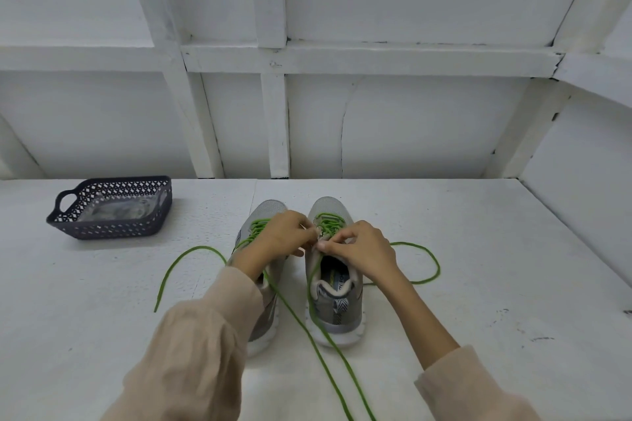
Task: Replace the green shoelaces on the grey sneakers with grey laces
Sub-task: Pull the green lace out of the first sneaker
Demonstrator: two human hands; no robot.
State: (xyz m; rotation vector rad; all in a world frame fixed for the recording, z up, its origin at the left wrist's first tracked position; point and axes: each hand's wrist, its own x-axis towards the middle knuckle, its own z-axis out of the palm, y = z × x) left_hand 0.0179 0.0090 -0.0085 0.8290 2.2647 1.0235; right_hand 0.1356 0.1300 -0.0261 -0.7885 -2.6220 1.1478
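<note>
Two grey sneakers stand side by side on the white table, toes pointing away from me: the left sneaker (pixel 265 314) and the right sneaker (pixel 338 304). Both carry green laces, untied. Loose green lace ends trail left (pixel 178 267), right (pixel 427 256) and toward me (pixel 328 369). My left hand (pixel 280 237) and my right hand (pixel 359 246) meet over the right sneaker's eyelets, fingers pinched on its green lace (pixel 325 222). My left forearm hides part of the left sneaker.
A dark perforated plastic basket (pixel 68 215) with a handle sits at the back left, holding a clear plastic packet (pixel 119 210). A white panelled wall stands behind the table, and a white side wall rises on the right.
</note>
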